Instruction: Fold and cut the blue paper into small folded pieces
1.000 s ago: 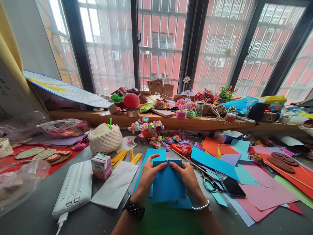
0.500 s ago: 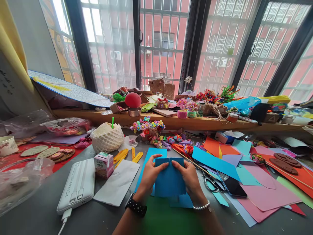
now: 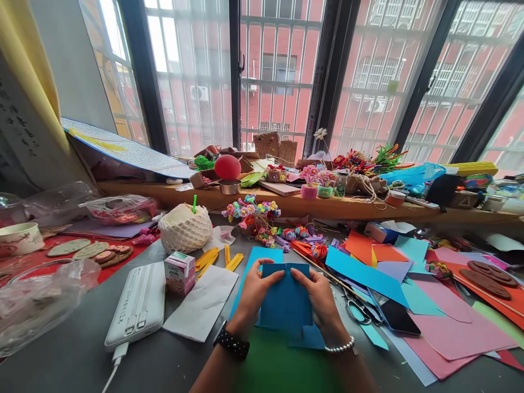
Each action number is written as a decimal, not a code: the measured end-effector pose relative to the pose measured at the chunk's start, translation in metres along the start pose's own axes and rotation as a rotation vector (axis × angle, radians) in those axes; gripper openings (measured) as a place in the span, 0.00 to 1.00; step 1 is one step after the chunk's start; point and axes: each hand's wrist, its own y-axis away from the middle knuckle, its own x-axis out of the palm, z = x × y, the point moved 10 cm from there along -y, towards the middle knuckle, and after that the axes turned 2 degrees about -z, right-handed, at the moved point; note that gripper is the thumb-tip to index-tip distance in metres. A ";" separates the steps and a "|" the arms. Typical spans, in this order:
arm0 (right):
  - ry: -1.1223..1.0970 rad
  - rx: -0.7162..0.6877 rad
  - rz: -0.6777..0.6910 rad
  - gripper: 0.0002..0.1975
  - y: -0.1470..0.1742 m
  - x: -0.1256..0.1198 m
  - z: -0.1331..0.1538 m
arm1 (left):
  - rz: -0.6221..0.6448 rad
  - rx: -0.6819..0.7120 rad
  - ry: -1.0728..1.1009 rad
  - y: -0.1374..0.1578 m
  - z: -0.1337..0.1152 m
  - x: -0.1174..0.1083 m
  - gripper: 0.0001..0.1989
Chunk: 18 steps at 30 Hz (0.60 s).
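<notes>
A square of blue paper (image 3: 285, 303) is held up by its top edge in front of me. My left hand (image 3: 257, 289) pinches its upper left part, thumb toward the middle and fingers behind. On the upper right, my right hand (image 3: 318, 292) grips it the same way, the two thumbs close together. Behind and beneath the square, more blue paper (image 3: 268, 254) lies on the desk. A green sheet (image 3: 286, 363), blurred, is under my wrists.
Left of my hands are a white paper (image 3: 202, 311), a pink drink carton (image 3: 180, 275), a white power bank (image 3: 137, 305) and a netted coconut (image 3: 186, 226). Scissors (image 3: 357, 308), a phone (image 3: 397, 314) and coloured paper sheets (image 3: 458, 330) spread to the right. Behind runs a cluttered wooden sill (image 3: 286, 204).
The whole view has shifted slightly, so things appear a little further right. Both hands keep hold of the blue paper in nearly the same pose.
</notes>
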 end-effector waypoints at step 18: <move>-0.033 0.027 -0.004 0.20 0.001 0.000 0.000 | 0.021 -0.043 0.107 0.002 0.005 0.006 0.27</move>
